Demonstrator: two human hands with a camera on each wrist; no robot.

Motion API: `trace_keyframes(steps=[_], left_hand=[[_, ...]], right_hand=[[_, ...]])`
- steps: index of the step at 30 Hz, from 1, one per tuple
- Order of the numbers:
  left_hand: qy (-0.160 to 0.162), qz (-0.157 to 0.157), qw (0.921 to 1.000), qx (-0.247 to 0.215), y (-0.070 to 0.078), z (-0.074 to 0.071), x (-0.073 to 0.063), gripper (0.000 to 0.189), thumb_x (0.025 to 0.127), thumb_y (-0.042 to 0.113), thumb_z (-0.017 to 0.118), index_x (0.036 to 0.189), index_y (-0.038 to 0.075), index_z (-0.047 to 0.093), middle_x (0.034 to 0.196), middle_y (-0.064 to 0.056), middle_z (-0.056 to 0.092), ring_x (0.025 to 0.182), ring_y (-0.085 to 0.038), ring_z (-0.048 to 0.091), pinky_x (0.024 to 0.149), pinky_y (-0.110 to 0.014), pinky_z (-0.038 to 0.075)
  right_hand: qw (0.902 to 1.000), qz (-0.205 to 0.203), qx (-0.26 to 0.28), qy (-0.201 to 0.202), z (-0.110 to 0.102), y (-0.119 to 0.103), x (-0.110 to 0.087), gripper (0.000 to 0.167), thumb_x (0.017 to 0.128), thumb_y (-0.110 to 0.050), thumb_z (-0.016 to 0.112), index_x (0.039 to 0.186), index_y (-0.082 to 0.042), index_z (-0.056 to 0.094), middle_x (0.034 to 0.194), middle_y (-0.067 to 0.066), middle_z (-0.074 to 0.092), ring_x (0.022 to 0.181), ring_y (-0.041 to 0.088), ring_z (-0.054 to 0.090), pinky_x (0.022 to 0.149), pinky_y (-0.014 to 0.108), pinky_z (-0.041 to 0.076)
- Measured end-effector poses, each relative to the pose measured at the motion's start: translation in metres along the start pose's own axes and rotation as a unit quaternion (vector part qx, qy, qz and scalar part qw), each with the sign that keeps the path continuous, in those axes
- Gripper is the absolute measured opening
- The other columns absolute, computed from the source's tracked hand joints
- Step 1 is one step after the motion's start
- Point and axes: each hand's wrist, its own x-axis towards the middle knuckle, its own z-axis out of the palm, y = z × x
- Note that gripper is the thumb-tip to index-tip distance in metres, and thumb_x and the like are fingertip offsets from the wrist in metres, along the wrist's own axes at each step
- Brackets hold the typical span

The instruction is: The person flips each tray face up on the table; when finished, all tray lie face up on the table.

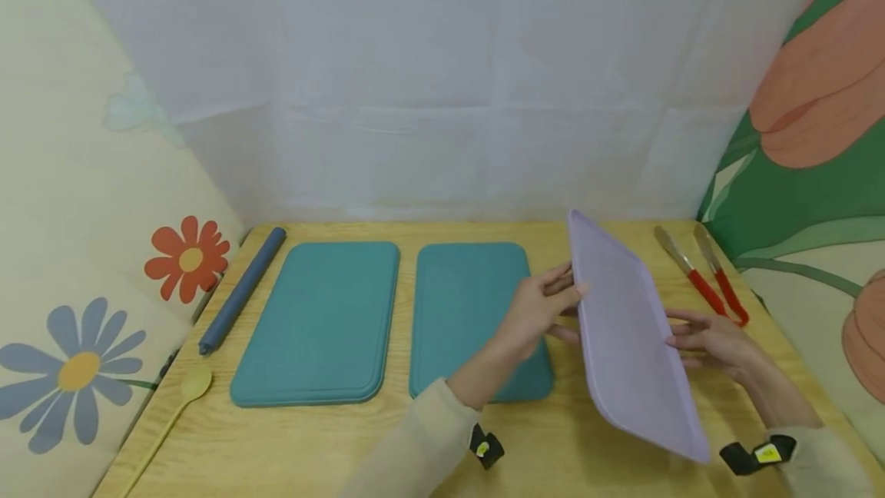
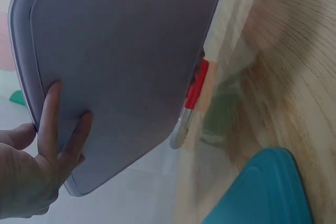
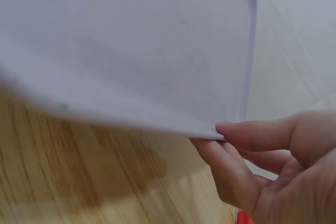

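Observation:
A lilac tray (image 1: 625, 336) is held up steeply tilted at the right of the table, its inner face toward the right hand. My left hand (image 1: 534, 310) grips its left rim. In the left wrist view, fingers (image 2: 51, 121) spread over the tray's underside while the thumb is at the rim. My right hand (image 1: 719, 344) pinches the opposite rim between thumb and fingers, plain in the right wrist view. Under my left forearm lies a teal tray (image 1: 470, 290), face down, partly hidden by that hand. Another teal tray (image 1: 318, 321) lies face down to its left.
Red-handled tongs (image 1: 712, 290) lie behind my right hand, near the table's right edge. A dark blue rod (image 1: 242, 290) and a yellow spoon (image 1: 196, 383) lie along the left edge of the wooden table (image 1: 276, 452). A white cloth (image 1: 387, 83) hangs behind.

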Motion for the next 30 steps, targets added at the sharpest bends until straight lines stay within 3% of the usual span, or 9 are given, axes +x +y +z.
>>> trace_keyframes(steps=[4,9,16,23,27,30], left_hand=[[0.003,-0.015,0.9998,-0.014,-0.006,-0.006,0.007,0.061,0.092,0.014,0.067,0.147,0.012,0.040,0.134,-0.014,0.056,0.094,-0.028,0.068,0.054,-0.038,0.057],[0.022,-0.039,0.9987,-0.023,-0.018,-0.011,0.017,0.060,0.091,0.009,0.067,0.146,0.012,0.043,0.131,-0.018,0.057,0.096,-0.031,0.067,0.055,-0.040,0.057],[0.055,-0.059,0.9966,-0.017,-0.036,-0.010,0.030,0.060,0.088,0.002,0.068,0.144,0.007,0.044,0.115,-0.021,0.062,0.093,-0.028,0.067,0.056,-0.040,0.058],[0.089,-0.079,0.9921,0.040,-0.052,-0.010,0.040,0.063,0.085,-0.009,0.065,0.143,0.000,0.044,0.097,-0.018,0.061,0.084,-0.032,0.069,0.051,-0.037,0.057],[0.084,-0.089,0.9884,0.090,-0.057,-0.008,0.044,0.065,0.081,-0.016,0.062,0.142,-0.001,0.044,0.087,-0.018,0.065,0.078,-0.035,0.070,0.050,-0.036,0.056],[0.083,-0.096,0.9841,0.125,-0.060,-0.005,0.047,0.067,0.080,-0.020,0.060,0.142,0.001,0.046,0.095,-0.021,0.065,0.074,-0.034,0.070,0.051,-0.036,0.057]], right_hand=[[0.9991,0.002,-0.041,0.013,-0.008,-0.002,-0.001,0.072,0.089,-0.008,0.067,0.146,0.011,0.026,0.105,0.003,0.067,0.087,0.012,0.067,0.074,0.036,0.058],[0.9948,0.003,-0.095,0.036,-0.016,-0.006,0.005,0.073,0.089,-0.010,0.069,0.145,0.011,0.028,0.104,0.007,0.066,0.086,0.012,0.066,0.073,0.038,0.058],[0.9857,-0.003,-0.162,0.046,-0.030,-0.015,0.014,0.070,0.088,-0.006,0.068,0.143,0.013,0.029,0.108,0.019,0.062,0.084,0.013,0.065,0.070,0.039,0.058],[0.9758,-0.016,-0.208,0.064,-0.038,-0.022,0.022,0.066,0.087,0.000,0.064,0.140,0.018,0.029,0.114,0.036,0.054,0.079,0.016,0.065,0.068,0.040,0.058],[0.9656,-0.035,-0.240,0.095,-0.037,-0.023,0.023,0.062,0.084,0.003,0.064,0.136,0.020,0.034,0.102,0.028,0.057,0.075,0.016,0.063,0.064,0.039,0.058],[0.9576,-0.046,-0.259,0.117,-0.035,-0.024,0.025,0.061,0.082,0.003,0.063,0.134,0.021,0.037,0.094,0.022,0.058,0.071,0.016,0.061,0.060,0.038,0.058]])
